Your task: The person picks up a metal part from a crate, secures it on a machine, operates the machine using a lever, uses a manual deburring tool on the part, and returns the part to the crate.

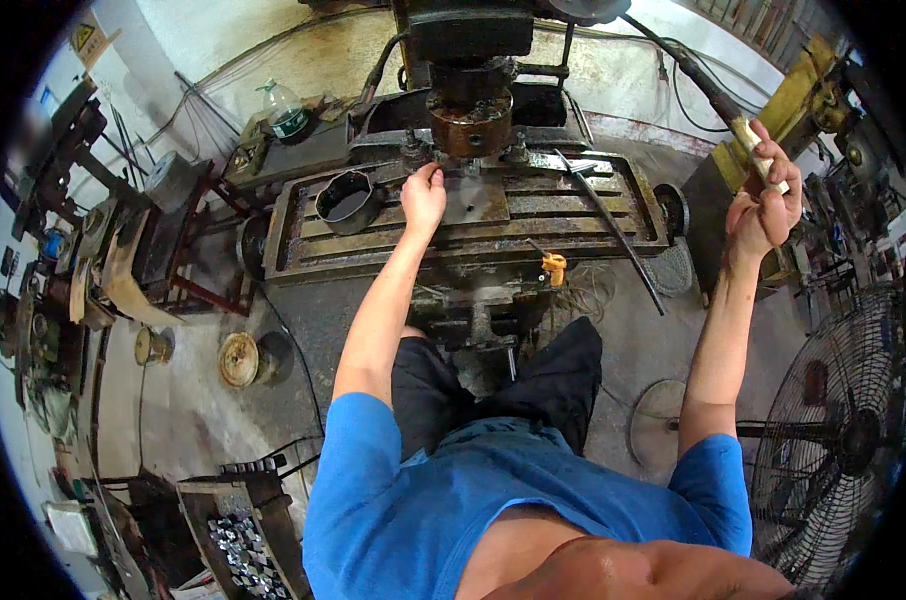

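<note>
My right hand (766,208) is raised at the right, its fingers curled round the pale wrapped grip of a long machine lever (749,142). Over the slotted machine table (573,228), my left hand (423,202) is closed, thumb and fingertips together, just left of the space below the spindle head (470,120). Whatever its fingertips hold, if anything, is too small to make out. Beside that hand, on its left, a dark round pot (348,203) with dark liquid stands on the table. A clamp stud (413,150) rises just behind my left hand.
A long bar with a crosspiece (618,240) lies across the table's right side, jutting past the front edge. A yellow air gun (553,268) hangs at the front. A caged fan (843,430) stands at the lower right; a bin of small metal parts (241,550) is lower left.
</note>
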Motion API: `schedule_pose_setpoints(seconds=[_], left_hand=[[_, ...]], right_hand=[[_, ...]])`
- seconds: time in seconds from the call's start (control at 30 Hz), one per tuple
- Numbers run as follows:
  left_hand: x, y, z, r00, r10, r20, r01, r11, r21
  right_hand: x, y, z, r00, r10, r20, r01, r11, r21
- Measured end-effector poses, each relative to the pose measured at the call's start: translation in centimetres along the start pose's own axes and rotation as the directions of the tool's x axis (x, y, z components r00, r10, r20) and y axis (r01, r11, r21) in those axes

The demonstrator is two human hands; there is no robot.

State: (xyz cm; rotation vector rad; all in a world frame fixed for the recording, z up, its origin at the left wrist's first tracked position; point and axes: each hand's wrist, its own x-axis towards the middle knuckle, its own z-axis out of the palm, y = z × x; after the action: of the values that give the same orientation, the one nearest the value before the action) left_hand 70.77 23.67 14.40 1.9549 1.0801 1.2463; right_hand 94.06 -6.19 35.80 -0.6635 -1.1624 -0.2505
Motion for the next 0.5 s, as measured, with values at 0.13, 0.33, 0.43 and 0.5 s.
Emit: schedule_pose_setpoints(seconds=[0.13, 0.33, 0.43, 0.5], left_hand=[[-0.5, -0.2, 0.3, 0.998, -0.041, 0.055, 0.04, 0.999, 0.017], [-0.2, -0.9, -0.4, 0.992, -0.047, 0.118, 0.047, 0.999, 0.001], [-0.3, -1.5, -0.7, 0.988, -0.063, 0.143, 0.07, 0.997, -0.04], [-0.7, -0.9, -1.1, 0.975, -0.082, 0.204, 0.108, 0.987, -0.118]], right_hand=[[-0.6, -0.1, 0.5, 0.999, 0.026, -0.036, -0.024, 0.998, 0.063], [-1.8, 0.0, 0.7, 0.995, 0.055, -0.085, -0.053, 0.998, 0.016], [-2.1, 0.2, 0.7, 0.996, 0.059, -0.07, -0.058, 0.998, 0.023], [-2.5, 0.3, 0.7, 0.994, 0.075, -0.085, -0.072, 0.997, 0.029]])
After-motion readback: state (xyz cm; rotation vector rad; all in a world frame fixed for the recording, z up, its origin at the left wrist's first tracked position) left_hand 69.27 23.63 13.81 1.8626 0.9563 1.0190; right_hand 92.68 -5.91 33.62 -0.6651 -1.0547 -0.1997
